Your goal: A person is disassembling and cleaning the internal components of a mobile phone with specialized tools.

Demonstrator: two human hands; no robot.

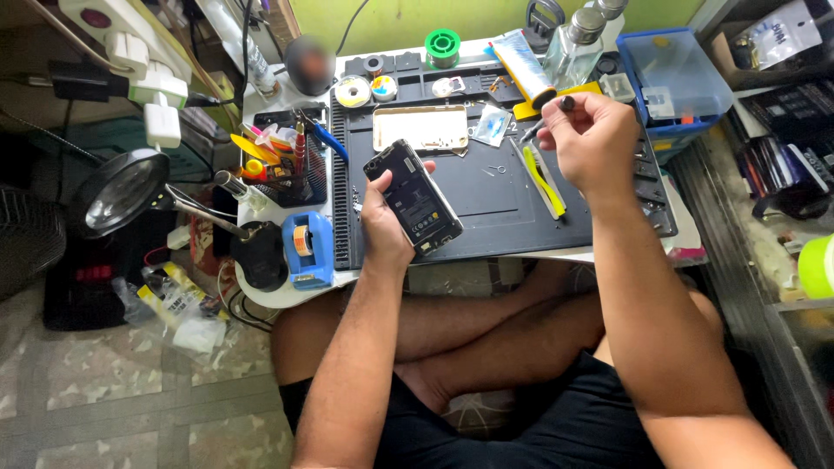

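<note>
The left hand (385, 227) is closed around an opened phone (413, 196), its inner side facing up, above the near edge of the dark mat (486, 195) on the surface. The right hand (591, 139) pinches a small dark-tipped tool (556, 113). Beyond it lies a white tube (524, 65); to its right, a blue bin (678, 78) holds a clear tray. Left of the left hand, a mesh holder (300, 178) holds tools beside a blue tape dispenser (307, 250).
</note>
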